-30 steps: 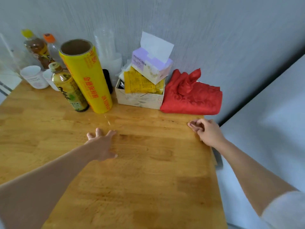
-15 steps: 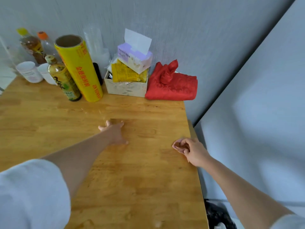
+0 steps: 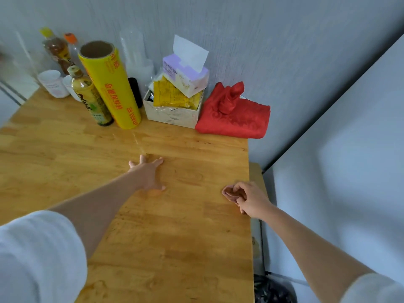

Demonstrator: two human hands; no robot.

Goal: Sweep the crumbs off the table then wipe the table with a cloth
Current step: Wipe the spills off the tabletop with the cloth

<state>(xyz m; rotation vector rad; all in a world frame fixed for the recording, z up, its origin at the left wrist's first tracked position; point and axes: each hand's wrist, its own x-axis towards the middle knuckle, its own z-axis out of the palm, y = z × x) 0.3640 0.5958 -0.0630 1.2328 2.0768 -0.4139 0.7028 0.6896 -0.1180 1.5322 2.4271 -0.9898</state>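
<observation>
- Two hands work my wooden surface [image 3: 179, 248]: left hand [image 3: 147, 174], fingers flat, has slid rightward, pushing faint crumbs [image 3: 136, 141].
- Right hand [image 3: 244, 197], cupped, has dropped back along the edge, waiting.
- Red cloth [image 3: 235, 115] lies untouched.

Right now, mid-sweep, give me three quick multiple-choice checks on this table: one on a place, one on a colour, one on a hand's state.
1. Where does the red cloth lie?
A. far right corner by the wall
B. near left edge
C. under the left hand

2. What colour is the upright roll?
A. blue
B. yellow
C. green

3. How is the left hand?
A. gripping a bottle
B. raised off the table
C. flat on the table, fingers spread

Answers: 1 A, it sits beside the box; 2 B, its wrap is yellow; 3 C, palm down on wood.
</observation>
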